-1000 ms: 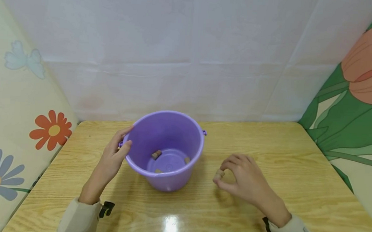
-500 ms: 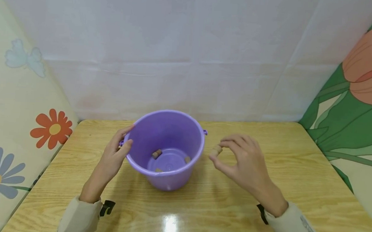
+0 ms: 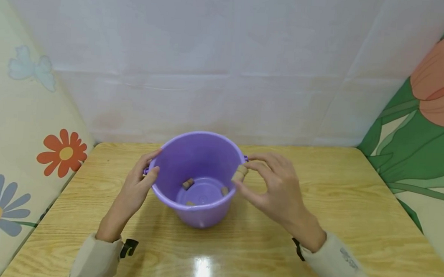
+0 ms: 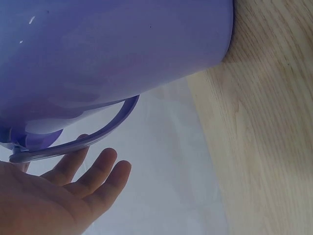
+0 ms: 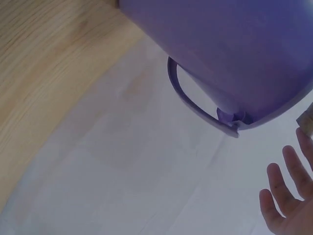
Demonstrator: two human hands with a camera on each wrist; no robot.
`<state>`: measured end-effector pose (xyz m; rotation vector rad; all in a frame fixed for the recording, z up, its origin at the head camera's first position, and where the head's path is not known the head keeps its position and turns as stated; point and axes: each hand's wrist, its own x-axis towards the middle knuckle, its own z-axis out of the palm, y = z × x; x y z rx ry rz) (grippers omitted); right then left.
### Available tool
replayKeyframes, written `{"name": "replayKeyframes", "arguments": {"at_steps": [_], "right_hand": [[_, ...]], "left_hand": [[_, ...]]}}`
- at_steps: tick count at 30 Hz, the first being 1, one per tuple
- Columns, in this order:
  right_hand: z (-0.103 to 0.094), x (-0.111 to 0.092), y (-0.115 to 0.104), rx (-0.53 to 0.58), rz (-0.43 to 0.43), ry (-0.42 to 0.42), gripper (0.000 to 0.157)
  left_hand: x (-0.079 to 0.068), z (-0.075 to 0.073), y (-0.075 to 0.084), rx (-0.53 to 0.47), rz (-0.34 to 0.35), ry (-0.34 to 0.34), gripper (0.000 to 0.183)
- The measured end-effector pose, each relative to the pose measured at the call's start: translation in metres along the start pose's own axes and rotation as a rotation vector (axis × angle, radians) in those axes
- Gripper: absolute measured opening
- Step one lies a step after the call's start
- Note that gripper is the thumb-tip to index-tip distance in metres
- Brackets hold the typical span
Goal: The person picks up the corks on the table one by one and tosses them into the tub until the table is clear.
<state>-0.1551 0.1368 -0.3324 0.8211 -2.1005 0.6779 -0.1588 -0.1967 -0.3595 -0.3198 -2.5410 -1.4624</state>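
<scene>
A purple bucket point(image 3: 201, 215) stands on the wooden table, its mouth toward the head camera. My left hand point(image 3: 134, 188) grips the left side of its rim, thumb over the edge. In the left wrist view, my fingers point(image 4: 100, 178) lie beside the hanging purple handle point(image 4: 115, 122). Between the thumb and fingertips of my right hand point(image 3: 276, 189) is a small tan cylinder point(image 3: 240, 173), like a cork, pinched right at the bucket's right rim. Inside the bucket lie a darker brown cylinder point(image 3: 187, 184) and two paler pieces, partly hidden by the near wall.
The wood-grain table point(image 3: 310, 172) extends on both sides of the bucket. Behind it hangs a white sheet point(image 3: 226, 63). Flower-printed panels, one with a red flower point(image 3: 61, 152), flank the table left and right.
My right hand has lifted the small tan cylinder from near the tabletop and carried it left to the bucket's rim. The left hand and bucket have stayed in place.
</scene>
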Motion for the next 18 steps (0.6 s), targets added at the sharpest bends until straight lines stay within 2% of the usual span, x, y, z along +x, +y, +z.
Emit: {"name": "replayKeyframes", "arguments": {"at_steps": [11,18], "right_hand": [[0.011,0.003,-0.005,0.007,-0.016,-0.029,0.038],[0.012,0.0,-0.004,-0.007,-0.021,-0.023,0.041]], "left_hand": [[-0.002,0.0,0.001,-0.004,-0.005,-0.009,0.045],[-0.002,0.001,0.001,-0.008,-0.003,-0.013,0.046]]}}
